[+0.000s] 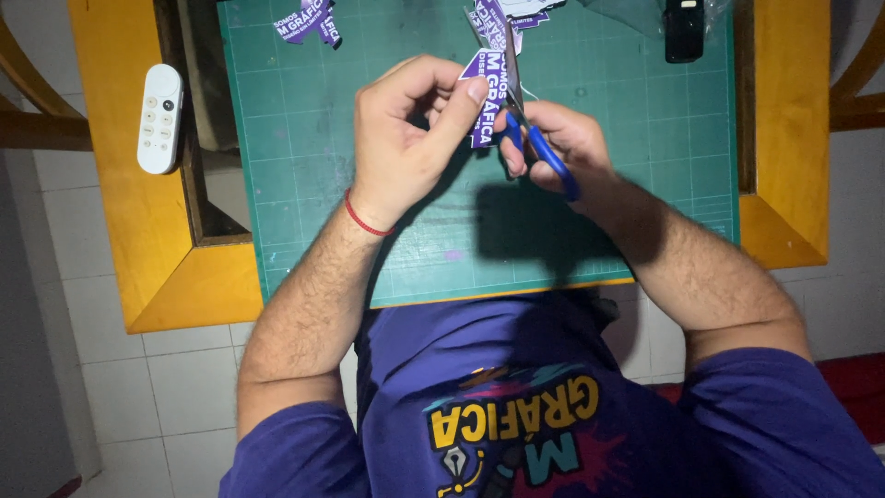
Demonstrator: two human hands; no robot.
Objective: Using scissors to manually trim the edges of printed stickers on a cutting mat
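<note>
Head view: purple printed sticker (481, 101) is pinched btw thumb and fingers of left hand (406, 138), held above green cutting mat (590, 221) on the counter (138, 267). Blue-handled scissors (530, 138) are gripped by right hand (562, 148), fingers closed through the loops; blades at sticker edge, prob. mid-cut, view partly blocked. Sticker judged light, thin, floppy; best held close to the cut line w/o creasing. More purple cutouts (309, 23) lie at mat's far edge.

Purple printed sticker (483, 101): small, irregular cut outline, white lettering, held up above the green mat, pinched at its upper edge. Scissors (525, 111): blue handles, slim metal blades pointing away from the person, blades crossing the sticker's right edge, tilted slightly left.
</note>
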